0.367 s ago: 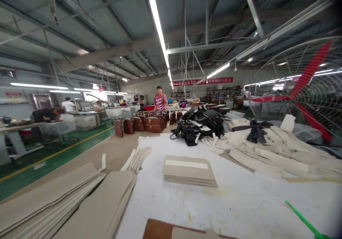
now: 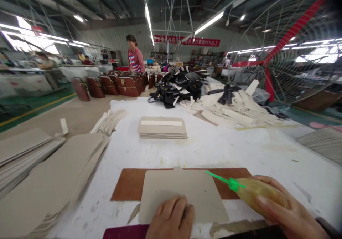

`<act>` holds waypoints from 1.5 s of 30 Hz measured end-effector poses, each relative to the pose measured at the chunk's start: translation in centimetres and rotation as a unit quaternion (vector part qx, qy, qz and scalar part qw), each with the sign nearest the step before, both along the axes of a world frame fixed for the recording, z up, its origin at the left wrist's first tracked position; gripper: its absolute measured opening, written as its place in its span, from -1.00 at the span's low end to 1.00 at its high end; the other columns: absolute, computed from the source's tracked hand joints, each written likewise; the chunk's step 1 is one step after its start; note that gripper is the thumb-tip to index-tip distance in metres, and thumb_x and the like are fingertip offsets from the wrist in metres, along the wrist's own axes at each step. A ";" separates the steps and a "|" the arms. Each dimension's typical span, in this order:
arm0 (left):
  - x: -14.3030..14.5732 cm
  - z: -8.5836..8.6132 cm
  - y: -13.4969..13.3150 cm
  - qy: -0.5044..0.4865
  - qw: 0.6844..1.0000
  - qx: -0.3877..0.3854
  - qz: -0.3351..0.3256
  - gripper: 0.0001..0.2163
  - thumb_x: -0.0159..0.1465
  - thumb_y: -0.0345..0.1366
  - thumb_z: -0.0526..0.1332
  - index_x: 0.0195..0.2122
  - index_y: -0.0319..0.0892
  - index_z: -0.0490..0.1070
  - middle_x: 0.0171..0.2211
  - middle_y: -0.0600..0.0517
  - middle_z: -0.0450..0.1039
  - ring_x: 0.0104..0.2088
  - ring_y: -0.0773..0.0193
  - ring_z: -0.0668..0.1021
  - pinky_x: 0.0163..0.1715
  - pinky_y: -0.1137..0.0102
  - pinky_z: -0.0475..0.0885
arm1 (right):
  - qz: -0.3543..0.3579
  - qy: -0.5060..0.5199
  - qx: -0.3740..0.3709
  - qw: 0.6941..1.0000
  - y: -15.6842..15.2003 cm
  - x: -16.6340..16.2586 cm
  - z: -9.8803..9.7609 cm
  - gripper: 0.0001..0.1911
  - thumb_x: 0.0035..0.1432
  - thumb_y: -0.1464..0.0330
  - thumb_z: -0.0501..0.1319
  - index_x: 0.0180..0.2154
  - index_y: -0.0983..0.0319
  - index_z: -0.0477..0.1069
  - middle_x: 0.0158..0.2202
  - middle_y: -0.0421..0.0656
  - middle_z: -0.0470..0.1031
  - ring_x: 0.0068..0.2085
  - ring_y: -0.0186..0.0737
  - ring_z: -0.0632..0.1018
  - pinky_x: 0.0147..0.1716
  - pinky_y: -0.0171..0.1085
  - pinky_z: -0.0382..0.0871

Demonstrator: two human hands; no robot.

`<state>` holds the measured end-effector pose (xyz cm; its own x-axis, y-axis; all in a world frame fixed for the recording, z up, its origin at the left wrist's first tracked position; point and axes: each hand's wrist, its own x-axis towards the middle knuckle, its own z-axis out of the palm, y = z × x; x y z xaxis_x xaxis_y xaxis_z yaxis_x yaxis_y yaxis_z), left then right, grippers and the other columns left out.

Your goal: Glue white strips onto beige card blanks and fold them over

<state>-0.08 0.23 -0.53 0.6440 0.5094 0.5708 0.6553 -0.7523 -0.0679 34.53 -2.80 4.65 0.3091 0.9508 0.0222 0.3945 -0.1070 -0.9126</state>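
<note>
The right hand wraps a squeeze bottle of yellowish glue with a green nozzle, tip over a beige card panel. The left hand, fingers flat, presses its near edge onto a brown leather sheet on the white table.

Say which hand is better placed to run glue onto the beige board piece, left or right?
Right, probably. The right hand grips the glue bottle, its green nozzle already over the beige board piece. The left hand lies flat on the piece's near edge, pinning it to the brown sheet.
</note>
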 end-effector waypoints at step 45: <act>1.0 3.5 -1.7 -0.029 0.990 -0.141 0.000 -0.51 0.44 0.10 0.29 0.19 -0.18 0.47 0.16 -0.09 0.56 0.13 0.02 0.54 0.11 0.19 0.50 | 0.001 -0.306 -0.080 0.949 1.2 -4.1 8.6 -0.36 0.13 -0.38 0.15 -0.18 -0.02 0.51 -0.41 -0.23 0.62 -0.39 0.04 0.60 -0.49 -0.09 0.48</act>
<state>0.94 -1.42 2.94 0.6139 0.6541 0.4418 0.6525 -0.7355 0.1823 30.48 -1.56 13.28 0.2826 0.9579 0.0516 0.8460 -0.2235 -0.4840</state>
